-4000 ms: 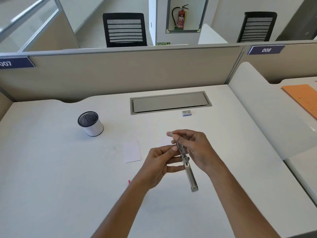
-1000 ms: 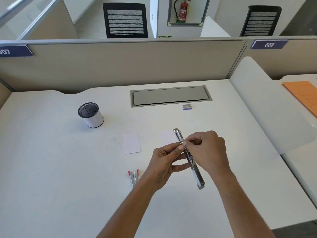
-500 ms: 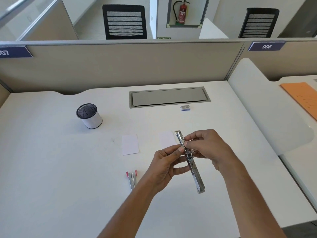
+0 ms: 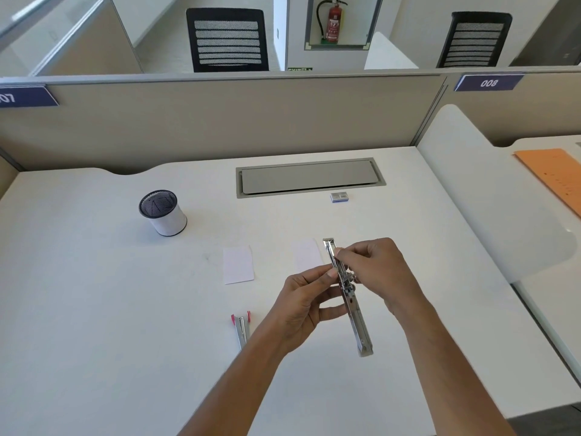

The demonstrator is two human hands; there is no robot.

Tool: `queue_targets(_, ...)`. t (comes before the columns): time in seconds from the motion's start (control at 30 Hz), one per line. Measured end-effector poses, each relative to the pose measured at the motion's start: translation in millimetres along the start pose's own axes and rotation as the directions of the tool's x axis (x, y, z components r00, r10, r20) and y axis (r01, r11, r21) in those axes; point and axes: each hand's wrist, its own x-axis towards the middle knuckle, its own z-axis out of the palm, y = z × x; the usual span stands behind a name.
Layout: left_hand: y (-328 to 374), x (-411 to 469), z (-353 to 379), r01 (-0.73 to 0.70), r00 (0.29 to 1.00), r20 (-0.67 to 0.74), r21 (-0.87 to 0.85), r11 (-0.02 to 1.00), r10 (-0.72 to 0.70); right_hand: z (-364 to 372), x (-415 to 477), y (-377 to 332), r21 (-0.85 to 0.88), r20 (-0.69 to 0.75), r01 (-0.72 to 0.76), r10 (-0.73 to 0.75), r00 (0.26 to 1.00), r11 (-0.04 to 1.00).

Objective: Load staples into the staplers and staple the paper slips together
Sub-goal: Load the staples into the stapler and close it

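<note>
A person's two bare hands hold an opened metal stapler (image 4: 349,297) above a white counter (image 4: 94,309), seen from a head-worn camera looking down. The stapler is swung out into one long silver strip, its far end pointing away from the person and its near end hanging free. The left hand (image 4: 303,305) has its grip closed on the stapler's middle, thumb and fingers pinching it from the left. The right hand (image 4: 377,272) closes its fingertips on the upper part of the strip from the right; whether it also pinches staples cannot be told.

Just left of the stapler, two white paper slips lie flat on the counter: the nearer slip (image 4: 306,253) beside the stapler's far end, the other slip (image 4: 238,264) further left. A second stapler (image 4: 241,329) with pink tips lies left of the held one, near the left wrist. A small staple box (image 4: 339,197) sits beyond the stapler, beside a grey cable hatch (image 4: 309,177). A mesh pen cup (image 4: 162,212) stands far to the left.
</note>
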Motion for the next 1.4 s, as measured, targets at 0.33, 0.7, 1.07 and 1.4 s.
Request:
queue_targets(0.33, -1, -1, 2, 0.005, 1.0, 0.007, 0.024, 1.0, -0.005, -3, 3, 1, 0.077, -0.027, -0.042, 0.044, 0.999, 0.996)
queue_targets(0.7, 0, 1, -2, -0.012, 1.0, -0.001, 0.011, 1.0, 0.012, -3, -39, 16, 0.096, -0.147, 0.378, -0.362, 0.92, 0.921)
queue_targets(1.07, -7, 3, -3, 0.019, 1.0, -0.016, -0.015, 1.0, -0.019, 7, -26, 21, -0.163, -0.209, 0.528, -0.552, 0.807, 0.834)
queue_targets(1.4, -5, -1, -4, 0.015, 0.999, -0.045, -0.017, 1.0, -0.016, 16, -26, 26, -0.185, -0.236, 0.573, -0.602, 0.763, 0.799)
